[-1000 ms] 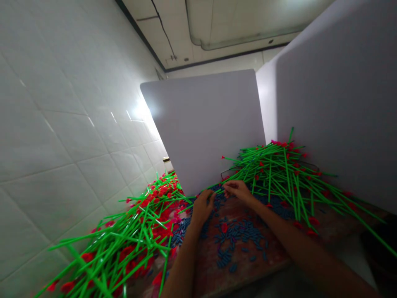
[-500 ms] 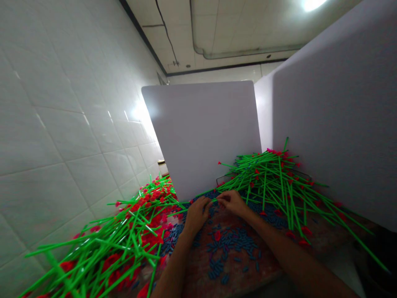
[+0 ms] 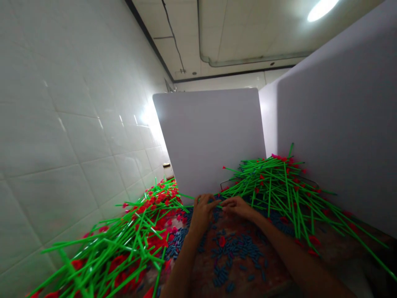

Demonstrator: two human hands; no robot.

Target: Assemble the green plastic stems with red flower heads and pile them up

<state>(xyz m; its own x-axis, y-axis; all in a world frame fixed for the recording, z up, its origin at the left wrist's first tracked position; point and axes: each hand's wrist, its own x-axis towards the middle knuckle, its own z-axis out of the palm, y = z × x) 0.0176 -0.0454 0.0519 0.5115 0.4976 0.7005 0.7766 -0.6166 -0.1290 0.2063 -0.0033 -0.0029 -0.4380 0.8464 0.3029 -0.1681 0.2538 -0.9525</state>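
Note:
My left hand [image 3: 202,213] is closed, knuckles up, around a thin green plastic stick [image 3: 186,196] that pokes out past its left side. Close by on the right, my right hand [image 3: 238,207] has its fingertips pinched together, almost meeting the left fingertips. What sits in that pinch is too small and covered to make out. Below both hands, small blue capsule-shaped pieces [image 3: 240,247] lie scattered over the worn reddish tabletop [image 3: 245,285]. Among them is one red piece [image 3: 222,241].
A large heap of green sticks with red flower-like tips [image 3: 118,244] spreads along the left. Another pile of green sticks [image 3: 269,178] rises at the back right. A white panel [image 3: 211,136] stands behind, a second panel [image 3: 338,124] at right. A lidded jar [image 3: 167,170] is at the back left.
The view has shifted slightly, so everything sits a little further right and lower. My hands stay close together, with small finger movements; the right fingers have straightened somewhat.

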